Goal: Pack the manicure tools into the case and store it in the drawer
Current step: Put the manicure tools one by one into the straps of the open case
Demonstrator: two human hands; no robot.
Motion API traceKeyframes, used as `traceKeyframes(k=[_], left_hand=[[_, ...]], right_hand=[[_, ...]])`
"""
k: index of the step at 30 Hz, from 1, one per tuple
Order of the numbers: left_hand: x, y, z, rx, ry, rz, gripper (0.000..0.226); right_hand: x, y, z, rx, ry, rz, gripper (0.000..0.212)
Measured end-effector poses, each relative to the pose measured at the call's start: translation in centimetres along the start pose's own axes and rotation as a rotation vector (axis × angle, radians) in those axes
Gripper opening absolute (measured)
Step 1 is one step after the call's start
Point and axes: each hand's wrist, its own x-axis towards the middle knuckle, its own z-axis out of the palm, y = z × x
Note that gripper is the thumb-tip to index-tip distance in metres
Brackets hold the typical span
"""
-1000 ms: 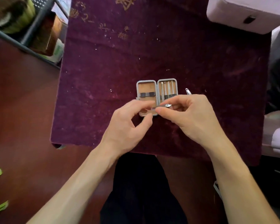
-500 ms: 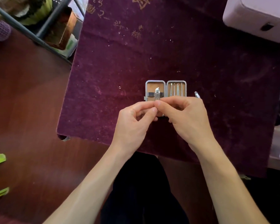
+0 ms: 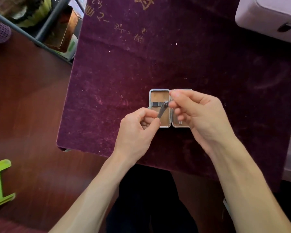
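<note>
Left hand (image 3: 138,130): fingers curled, thumb and forefinger pinched on the near end of a slim grey metal nail clipper (image 3: 163,110). The clipper is tilted, its far end up by the dark elastic strap (image 3: 155,103) across the left half of the case. Right hand (image 3: 198,115): knuckles up, fingers bent inward, fingertips (image 3: 172,105) at the clipper's far end; whether they grip it or only touch it, cannot tell. Both forearms reach in from the near edge, wrists apart, fingertips close together over the case.

Small silver-framed manicure case with a tan lining (image 3: 159,96): lying open flat, two halves side by side, hinge running away from the person. The right half is mostly covered by the right hand; one small metal piece (image 3: 180,122) shows at its near end.

The case sits on a dark purple velvet cloth with gold characters (image 3: 124,56) covering the tabletop. Pale lilac box (image 3: 267,15) at the far right corner. Reddish-brown wooden floor (image 3: 23,115) to the left, with a black metal rack (image 3: 45,29) and a lime green plastic object (image 3: 0,182).
</note>
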Motion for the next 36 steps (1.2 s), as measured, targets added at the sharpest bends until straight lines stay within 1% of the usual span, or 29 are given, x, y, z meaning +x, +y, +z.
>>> traceKeyframes(k=[1,3,6,9,12,15,17,21,27,36], left_hand=[[-0.1,-0.2,0.0,0.008,-0.023,-0.01,0.019],[-0.2,-0.5,0.0,-0.012,-0.033,-0.037,0.018],[0.0,-0.9,-0.3,-0.079,-0.003,-0.069,0.016],[0.2,-1.1,-0.7,-0.132,-0.011,-0.065,0.013],[0.2,-1.3,-0.6,-0.163,-0.023,-0.07,0.011],[0.0,-1.4,-0.4,-0.189,-0.035,-0.092,0.01],[-0.1,-1.3,-0.3,-0.216,-0.043,-0.112,0.011],[-0.3,-1.2,-0.3,-0.273,-0.027,-0.133,0.01],[-0.4,-1.2,-0.2,-0.307,-0.011,-0.121,0.011],[-0.9,-1.9,-0.2,-0.3,-0.011,-0.127,0.015]], right_hand=[[0.5,-0.3,0.1,0.016,0.003,-0.012,0.01],[1.4,-1.1,0.2,-0.057,0.012,-0.068,0.012],[2.6,-2.3,0.0,-0.313,0.015,-0.218,0.012],[3.0,-2.8,0.2,-0.497,-0.101,-0.3,0.013],[3.2,-3.0,0.7,-0.627,-0.2,-0.313,0.016],[3.5,-3.0,1.0,-0.745,-0.248,-0.314,0.013],[3.5,-2.9,1.1,-0.761,-0.237,-0.328,0.011],[3.5,-2.5,1.2,-0.722,-0.14,-0.388,0.009],[2.9,-1.8,1.6,-0.648,-0.053,-0.437,0.009],[3.0,-1.3,1.2,-0.662,-0.126,-0.453,0.015]])
